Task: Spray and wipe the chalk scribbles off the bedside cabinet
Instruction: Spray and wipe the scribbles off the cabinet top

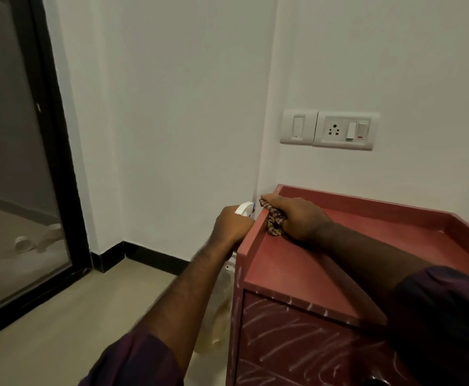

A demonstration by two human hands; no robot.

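You seem to be wiping the cabinet (325,263) rim: right hand (300,221) fingers clamp the cloth (273,221), left hand (232,225) fingers wrap the sprayer (244,208) at nine o'clock. Next, spray the chalk (297,338) at six o'clock.

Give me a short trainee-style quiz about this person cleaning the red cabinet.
1. True or false: the right hand grips the spray bottle.
2. Where are the chalk scribbles? A the cabinet top; B its front; C the floor.
3. What is mounted above the cabinet?

Key: 1 false, it grips the cloth; 2 B; 3 a switch and socket panel.
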